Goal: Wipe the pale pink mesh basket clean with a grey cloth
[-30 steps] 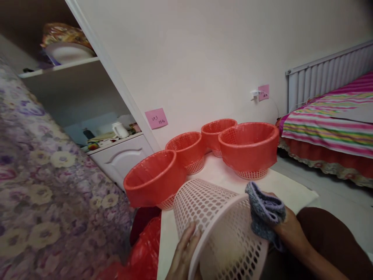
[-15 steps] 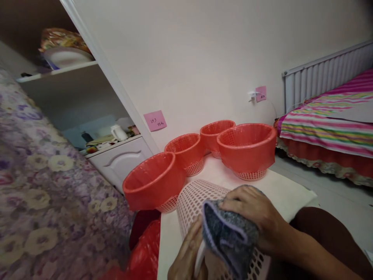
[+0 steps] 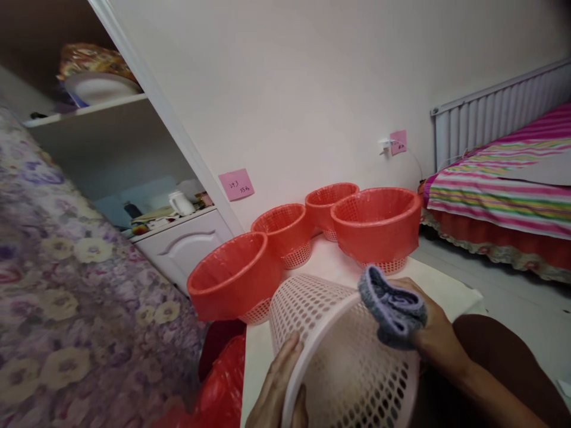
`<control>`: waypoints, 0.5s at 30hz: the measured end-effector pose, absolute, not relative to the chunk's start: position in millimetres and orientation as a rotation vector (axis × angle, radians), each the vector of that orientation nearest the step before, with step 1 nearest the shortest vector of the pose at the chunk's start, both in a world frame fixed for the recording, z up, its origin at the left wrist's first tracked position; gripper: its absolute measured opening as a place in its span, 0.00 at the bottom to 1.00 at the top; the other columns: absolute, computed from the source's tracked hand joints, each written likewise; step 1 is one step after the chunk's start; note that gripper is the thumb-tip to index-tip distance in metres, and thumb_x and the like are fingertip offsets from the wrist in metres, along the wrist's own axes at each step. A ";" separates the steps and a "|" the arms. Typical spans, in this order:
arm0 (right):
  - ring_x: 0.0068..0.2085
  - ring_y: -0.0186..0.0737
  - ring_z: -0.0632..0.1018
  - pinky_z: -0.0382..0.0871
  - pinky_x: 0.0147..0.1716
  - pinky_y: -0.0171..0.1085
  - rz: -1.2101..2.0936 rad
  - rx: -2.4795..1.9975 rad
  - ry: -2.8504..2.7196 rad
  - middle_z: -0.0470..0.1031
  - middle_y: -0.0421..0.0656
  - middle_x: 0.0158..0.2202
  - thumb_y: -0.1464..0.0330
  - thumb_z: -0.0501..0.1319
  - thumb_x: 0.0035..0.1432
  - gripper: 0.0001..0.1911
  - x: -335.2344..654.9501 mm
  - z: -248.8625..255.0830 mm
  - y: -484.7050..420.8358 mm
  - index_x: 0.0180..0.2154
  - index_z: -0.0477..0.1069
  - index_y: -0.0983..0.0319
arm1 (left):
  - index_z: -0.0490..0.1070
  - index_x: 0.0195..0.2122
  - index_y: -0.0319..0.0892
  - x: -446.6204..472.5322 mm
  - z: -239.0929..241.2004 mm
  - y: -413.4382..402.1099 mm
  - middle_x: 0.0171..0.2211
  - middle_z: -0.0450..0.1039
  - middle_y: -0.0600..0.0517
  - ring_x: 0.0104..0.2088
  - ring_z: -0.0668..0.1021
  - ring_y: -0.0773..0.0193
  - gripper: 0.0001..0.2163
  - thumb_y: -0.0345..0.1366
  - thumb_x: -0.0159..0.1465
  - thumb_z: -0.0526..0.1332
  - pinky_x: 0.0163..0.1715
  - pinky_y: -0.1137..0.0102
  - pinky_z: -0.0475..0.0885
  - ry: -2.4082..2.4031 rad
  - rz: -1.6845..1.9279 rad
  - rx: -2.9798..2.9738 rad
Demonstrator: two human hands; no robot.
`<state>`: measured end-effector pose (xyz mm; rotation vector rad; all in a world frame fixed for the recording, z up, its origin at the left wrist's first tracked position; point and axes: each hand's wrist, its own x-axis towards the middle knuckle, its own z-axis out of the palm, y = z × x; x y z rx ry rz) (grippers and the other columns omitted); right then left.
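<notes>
A pale pink perforated basket lies tipped on its side at the near edge of a white table. My left hand grips its rim from the left. My right hand holds a folded grey-purple cloth pressed against the basket's upper right rim. Behind it stand several baskets lined with red bags: one at the left, two at the back, one at the right.
A floral-covered bed fills the left. A white cabinet with shelves stands behind it. Red plastic bags lie beside the table. A striped bed and a radiator are at the right. Pink notes stick to the wall.
My right hand swept the cloth from the basket's right rim across to its left, then back to the upper right. My left hand kept its hold on the rim.
</notes>
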<state>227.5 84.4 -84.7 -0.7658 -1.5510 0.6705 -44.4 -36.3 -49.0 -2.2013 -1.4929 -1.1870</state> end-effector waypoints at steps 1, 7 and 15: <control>0.48 0.47 0.75 0.70 0.48 0.45 0.543 -0.662 -1.664 0.73 0.47 0.48 0.68 0.64 0.58 0.19 223.0 -68.1 80.5 0.51 0.69 0.58 | 0.62 0.64 0.53 -45.0 -44.0 -36.0 0.60 0.71 0.52 0.59 0.74 0.59 0.28 0.23 0.64 0.55 0.57 0.66 0.72 -1.462 -1.120 -2.252; 0.43 0.45 0.73 0.62 0.40 0.47 0.209 -0.380 -2.115 0.74 0.44 0.45 0.75 0.61 0.56 0.24 193.0 -10.6 54.9 0.54 0.67 0.56 | 0.56 0.67 0.45 -48.1 -31.8 -32.9 0.63 0.67 0.45 0.62 0.70 0.57 0.29 0.28 0.64 0.59 0.56 0.67 0.72 -1.375 -0.793 -2.422; 0.50 0.48 0.75 0.70 0.50 0.46 0.743 -0.756 -1.653 0.73 0.47 0.50 0.62 0.65 0.57 0.22 226.4 -96.2 90.2 0.53 0.68 0.57 | 0.59 0.66 0.47 -51.2 -44.4 -36.5 0.60 0.71 0.49 0.59 0.74 0.61 0.31 0.22 0.61 0.54 0.55 0.71 0.72 -1.337 -0.803 -2.288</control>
